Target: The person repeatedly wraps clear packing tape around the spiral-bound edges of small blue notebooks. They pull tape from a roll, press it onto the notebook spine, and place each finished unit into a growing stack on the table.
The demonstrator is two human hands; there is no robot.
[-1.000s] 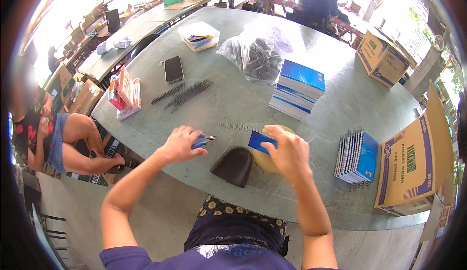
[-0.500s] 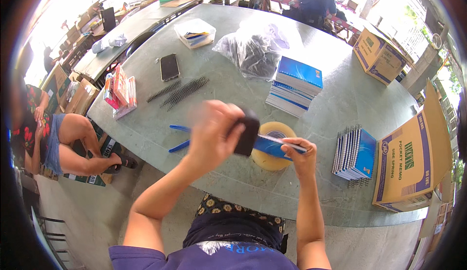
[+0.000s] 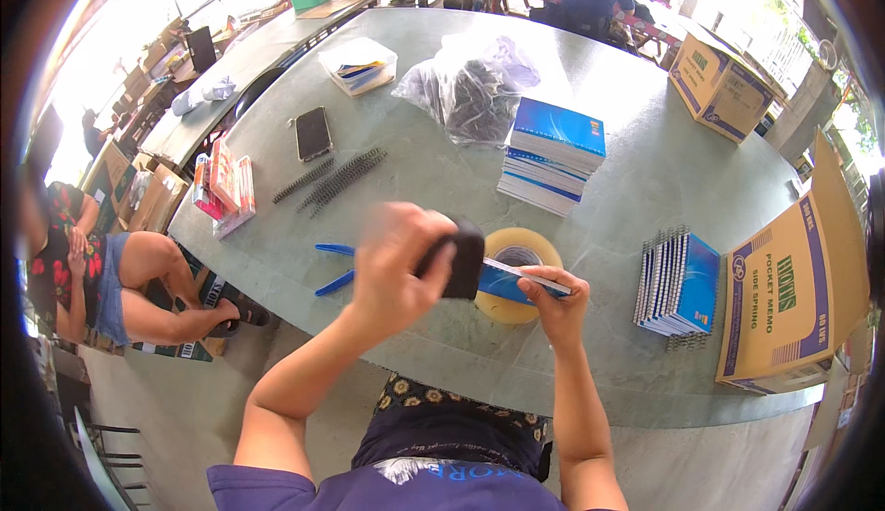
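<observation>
Gripping blurred black cover (image 3: 461, 258), blue notebook (image 3: 518, 282)

Bare forearms, left hand (image 3: 395, 271), right hand (image 3: 560, 301); short purple sleeve; dark garment with patterned yellow-dotted trim below.

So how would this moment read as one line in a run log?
left hand: holds black block | right hand: holds blue booklet | under them: tape roll | left of them: blue pliers

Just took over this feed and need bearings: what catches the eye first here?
The two hands raised at centre: the left hand grips a black block, the right hand holds a thin blue booklet above a roll of clear tape. Behind stands a stack of blue books, with blue pliers lying left.
</observation>
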